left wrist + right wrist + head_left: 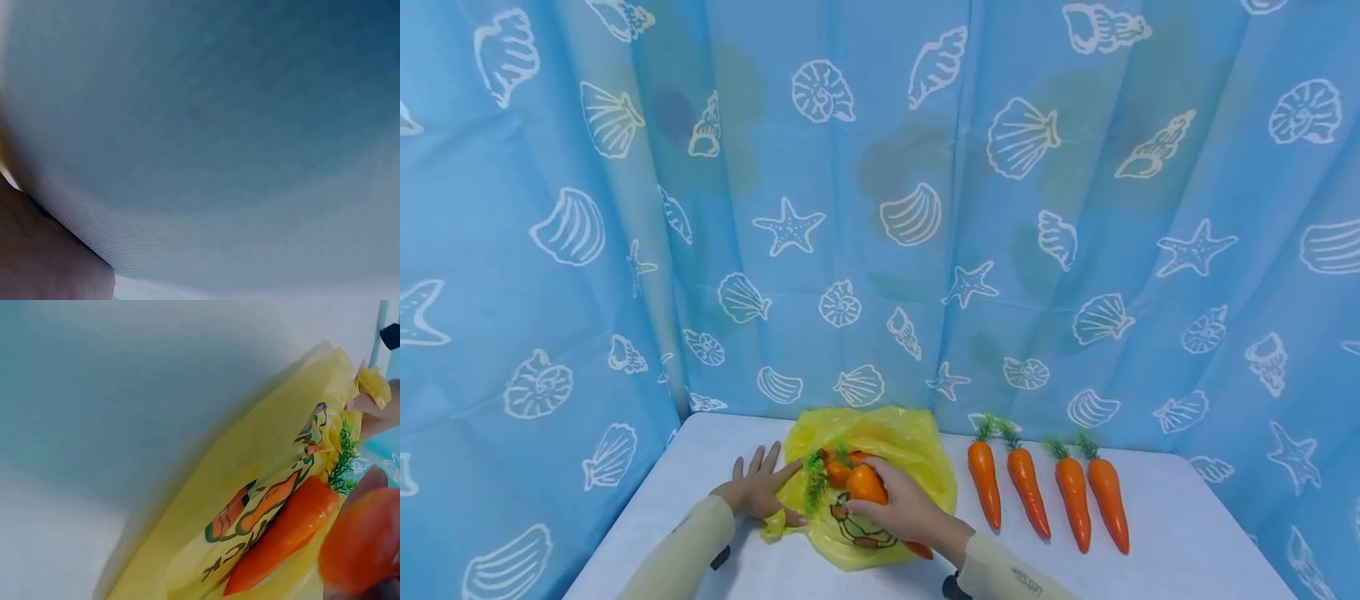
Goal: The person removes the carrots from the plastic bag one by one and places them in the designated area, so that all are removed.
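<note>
My left hand (760, 490) lies with fingers spread at the left edge of a yellow plastic bag (906, 433), its thumb by the bag's bunched handle (775, 525). Over the bag, my right hand (904, 504) grips a rounded orange vegetable (867, 483), blurred and close in the right wrist view, so I cannot tell its exact kind. Beneath it, a carrot (281, 537) lies against the printed side of the bag. Green leafy tops (815, 482) and more orange vegetables (837, 473) show at the bag. In the left wrist view, mostly white cloth and part of the hand appear.
To the right of the bag, several carrots (1072, 500) with green tops lie in a row on the white table (1187, 533). A blue curtain (865, 275) printed with shells and starfish hangs behind the table and along its sides.
</note>
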Motion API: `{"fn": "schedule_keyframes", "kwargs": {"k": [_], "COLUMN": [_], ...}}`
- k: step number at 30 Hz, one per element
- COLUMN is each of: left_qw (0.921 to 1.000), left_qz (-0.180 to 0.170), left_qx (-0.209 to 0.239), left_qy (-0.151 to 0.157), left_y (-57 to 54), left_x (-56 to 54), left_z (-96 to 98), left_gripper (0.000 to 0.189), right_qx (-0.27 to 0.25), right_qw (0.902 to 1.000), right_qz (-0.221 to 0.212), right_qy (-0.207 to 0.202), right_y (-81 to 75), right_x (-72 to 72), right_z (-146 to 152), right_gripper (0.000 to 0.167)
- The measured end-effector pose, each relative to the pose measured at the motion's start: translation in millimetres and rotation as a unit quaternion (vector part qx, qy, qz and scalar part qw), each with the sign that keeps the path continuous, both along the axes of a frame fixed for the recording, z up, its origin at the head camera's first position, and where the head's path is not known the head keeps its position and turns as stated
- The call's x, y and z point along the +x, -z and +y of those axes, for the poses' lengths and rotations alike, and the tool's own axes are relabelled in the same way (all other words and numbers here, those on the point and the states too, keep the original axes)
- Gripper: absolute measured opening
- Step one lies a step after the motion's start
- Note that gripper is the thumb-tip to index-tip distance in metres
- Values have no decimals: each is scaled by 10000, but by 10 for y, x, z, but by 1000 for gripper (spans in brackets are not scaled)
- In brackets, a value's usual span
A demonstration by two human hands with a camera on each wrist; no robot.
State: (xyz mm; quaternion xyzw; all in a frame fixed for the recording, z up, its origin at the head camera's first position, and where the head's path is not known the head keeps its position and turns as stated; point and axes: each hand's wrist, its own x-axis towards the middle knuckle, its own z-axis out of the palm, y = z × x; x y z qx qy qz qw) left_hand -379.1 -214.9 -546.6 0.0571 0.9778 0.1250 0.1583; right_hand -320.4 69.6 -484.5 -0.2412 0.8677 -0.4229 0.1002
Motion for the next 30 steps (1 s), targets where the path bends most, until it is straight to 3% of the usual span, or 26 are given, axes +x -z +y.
{"fn": "schedule_keyframes", "kwargs": {"k": [7, 14, 19, 30], "left_qw": [10000, 9999, 9998, 9999], "left_qz": [-34, -96, -158, -98], "left_qx": [-21, -11, 39, 29], "left_qy": [-54, -111, -73, -40], "left_y": [18, -4, -10, -65], "left_x": [-27, -7, 15, 23], "left_z": [40, 24, 24, -4], "left_gripper": [119, 120, 120, 119], "right_qx": [-67, -357, -291, 263], "right_qw": [10000, 9984, 9974, 9984], "right_qz": [8, -430, -645, -312], "right_qy": [-7, 80, 151, 403], "right_y": [-75, -109, -100, -115], "right_x": [81, 152, 222, 267], "right_z": [155, 276, 411, 854], "right_gripper": [69, 71, 66, 64]}}
